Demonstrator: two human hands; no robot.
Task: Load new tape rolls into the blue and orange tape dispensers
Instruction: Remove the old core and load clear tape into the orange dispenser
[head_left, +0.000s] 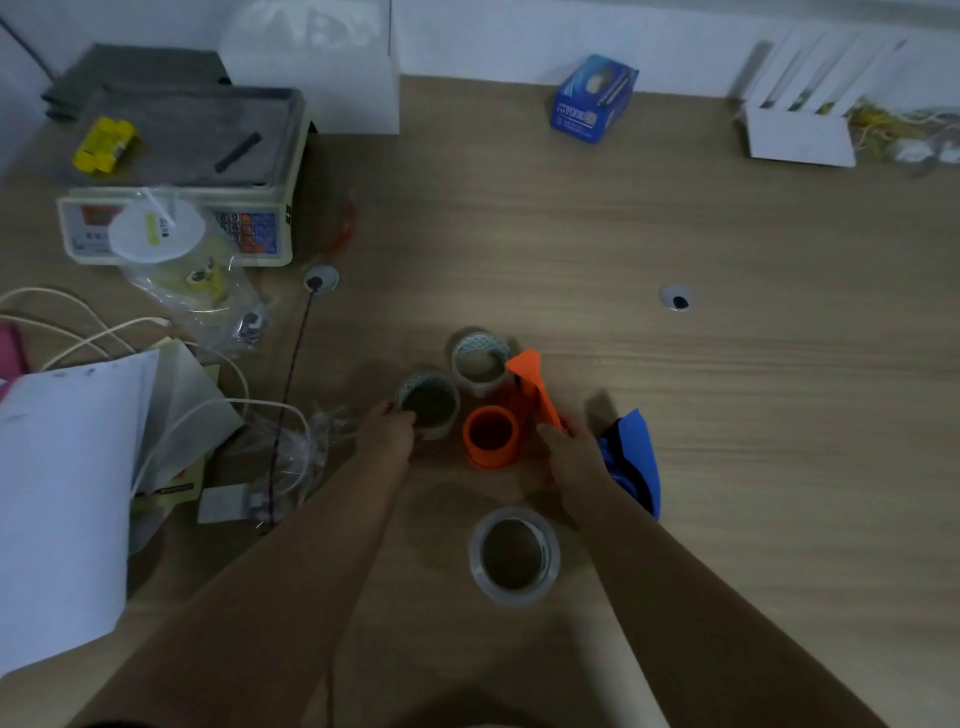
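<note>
The orange tape dispenser (506, 415) lies on its side on the wooden table (727, 364), its empty round hub facing up. My right hand (569, 457) grips its handle end. My left hand (387, 428) holds the rim of a clear tape roll (429, 404) just left of the hub. A second clear roll (479, 364) stands behind it, touching the dispenser's blade end. A third, wider clear roll (514, 555) sits nearer to me between my forearms. The blue dispenser (635, 462) lies right of my right wrist, partly hidden by it.
A weighing scale (176, 171) with plastic bags stands at the far left. Papers, cables and clear wrapping (306, 447) crowd the left side. A blue box (592, 98) and a white rack (800, 104) sit at the back. Two cable holes (675, 298) pierce the tabletop.
</note>
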